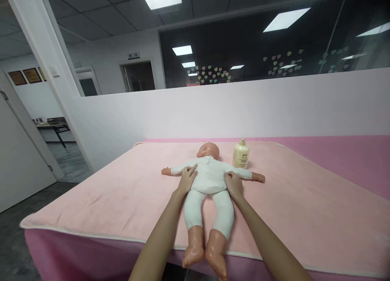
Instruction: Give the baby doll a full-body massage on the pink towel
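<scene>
A baby doll point(209, 177) in a white body suit lies on its back on a pink blanket point(128, 195). Its head is turned to the left, its arms are spread wide, and its bare feet hang over the front edge. My left hand point(186, 180) rests against the left side of the doll's torso, fingers extended and somewhat apart. On the other side of the torso, my right hand point(234, 184) has its fingers curled in against the white cloth; whether they pinch any of it is too small to tell.
A pale yellow pump bottle point(241, 154) stands beyond the doll's outstretched right-side arm. Behind the bed rises a low white wall point(258, 106) with dark glass above. At the far left are a door point(21, 151) and a post.
</scene>
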{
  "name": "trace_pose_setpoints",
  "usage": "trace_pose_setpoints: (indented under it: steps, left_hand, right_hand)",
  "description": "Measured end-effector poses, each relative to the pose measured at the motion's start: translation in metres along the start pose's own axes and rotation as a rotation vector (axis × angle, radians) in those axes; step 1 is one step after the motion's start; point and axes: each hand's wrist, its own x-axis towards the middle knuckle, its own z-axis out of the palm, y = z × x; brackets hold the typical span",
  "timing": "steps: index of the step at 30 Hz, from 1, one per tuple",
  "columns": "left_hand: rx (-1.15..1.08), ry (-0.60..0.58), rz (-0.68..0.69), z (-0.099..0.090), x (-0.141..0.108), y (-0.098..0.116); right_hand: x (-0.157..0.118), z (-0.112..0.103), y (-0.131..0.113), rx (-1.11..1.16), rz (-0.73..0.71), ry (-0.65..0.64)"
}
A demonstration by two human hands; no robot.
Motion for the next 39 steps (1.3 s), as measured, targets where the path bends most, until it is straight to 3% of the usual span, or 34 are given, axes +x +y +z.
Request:
trace_pose_setpoints:
  steps: [15,21,25,39]
  left_hand:
    - [-0.042,0.095,0.029,-0.001,-0.002,0.005]
    - [0.063,-0.048,0.010,-0.005,-0.001,0.009]
    - [0.065,-0.065,-0.045,-0.005,0.001,0.011]
    - [-0.027,0.040,-0.107,0.001,-0.001,0.006]
  right_hand:
    - [0.002,0.002,0.004,0.019,-0.035,0.019]
    - [0.002,0.002,0.004,0.006,-0.013,0.021]
    - [0.003,0.002,0.005,0.002,-0.023,0.022]
    - [0.005,0.004,0.011,0.039,-0.070,0.042]
